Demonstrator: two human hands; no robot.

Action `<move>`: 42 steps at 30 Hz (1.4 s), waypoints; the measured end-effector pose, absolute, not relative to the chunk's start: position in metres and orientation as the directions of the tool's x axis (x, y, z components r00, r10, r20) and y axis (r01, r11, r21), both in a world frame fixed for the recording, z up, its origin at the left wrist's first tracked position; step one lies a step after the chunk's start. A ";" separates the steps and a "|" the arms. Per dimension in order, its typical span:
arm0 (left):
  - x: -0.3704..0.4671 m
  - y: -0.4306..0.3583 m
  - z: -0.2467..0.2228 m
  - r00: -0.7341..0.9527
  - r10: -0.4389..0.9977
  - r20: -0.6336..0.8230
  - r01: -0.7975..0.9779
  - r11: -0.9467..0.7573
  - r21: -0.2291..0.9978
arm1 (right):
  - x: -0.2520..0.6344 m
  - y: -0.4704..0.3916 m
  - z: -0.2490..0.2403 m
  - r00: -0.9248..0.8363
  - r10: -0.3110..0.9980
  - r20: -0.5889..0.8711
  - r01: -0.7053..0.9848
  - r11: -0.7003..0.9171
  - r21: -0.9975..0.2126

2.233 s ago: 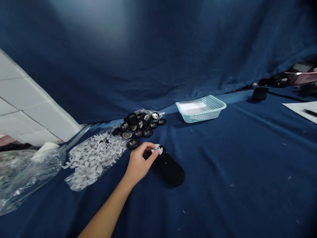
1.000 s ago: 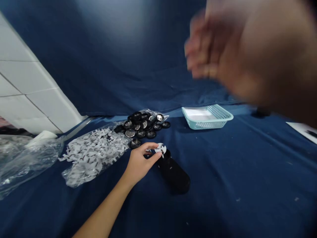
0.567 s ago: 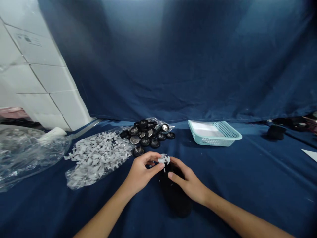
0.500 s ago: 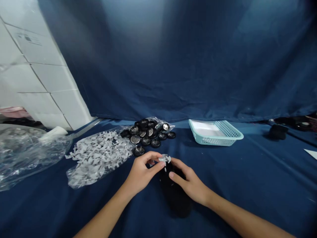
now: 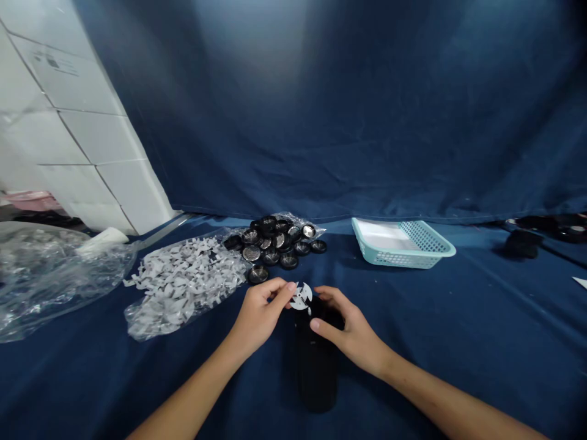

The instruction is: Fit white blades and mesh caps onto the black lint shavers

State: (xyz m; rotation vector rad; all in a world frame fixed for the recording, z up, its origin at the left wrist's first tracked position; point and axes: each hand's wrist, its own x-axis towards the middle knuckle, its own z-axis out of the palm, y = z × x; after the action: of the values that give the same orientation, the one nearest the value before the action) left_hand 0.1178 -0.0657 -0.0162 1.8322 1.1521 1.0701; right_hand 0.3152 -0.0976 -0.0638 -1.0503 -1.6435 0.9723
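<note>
My left hand [image 5: 260, 311] pinches a flat white disc [image 5: 301, 297] with notches cut into it, between thumb and fingertips at its left edge. The disc is tilted so that its face shows, just above the far end of a long black object [image 5: 317, 373] with rounded ends. My right hand [image 5: 351, 333] curls round the right side of that black object near its far end, thumb on the near side and fingers beyond. Its lower fingers are hidden. A tiny white bit [image 5: 309, 311] shows just under the disc.
Left of my hands lies a clear bag with many small white plastic pieces [image 5: 183, 281]. Behind it is a heap of round black parts [image 5: 270, 244] on plastic. A light-green basket [image 5: 403, 260] with white lining stands at back right. White boxes [image 5: 121, 189] rise at left.
My left hand has turned the white disc to show its face and drawn it slightly left, away from my right fingers. The black object's near end has swung left; it now lies straighter.
</note>
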 end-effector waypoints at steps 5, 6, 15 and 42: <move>0.122 -0.065 -0.017 0.248 0.953 0.172 0.336 -0.251 0.908 | 0.316 -0.104 -0.058 -0.211 0.907 0.365 0.234 0.409 -0.882; 0.123 -0.065 -0.017 0.253 0.956 0.151 0.321 -0.230 0.919 | 0.316 -0.105 -0.057 -0.210 0.901 0.379 0.233 0.422 -0.876; 0.126 -0.068 -0.021 0.302 0.951 0.065 0.260 -0.148 0.954 | 0.314 -0.102 -0.057 -0.137 0.892 0.431 0.202 0.451 -0.869; 0.125 -0.080 -0.024 0.404 0.656 0.637 0.418 -0.752 0.509 | 0.314 -0.099 -0.061 -0.037 0.904 0.425 0.134 0.426 -0.895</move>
State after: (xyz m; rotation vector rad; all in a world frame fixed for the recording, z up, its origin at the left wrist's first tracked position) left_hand 0.1246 -0.0801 -0.0240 2.3945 0.9404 1.2706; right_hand 0.3143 -0.0994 -0.0615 -0.9676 -1.4913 0.8117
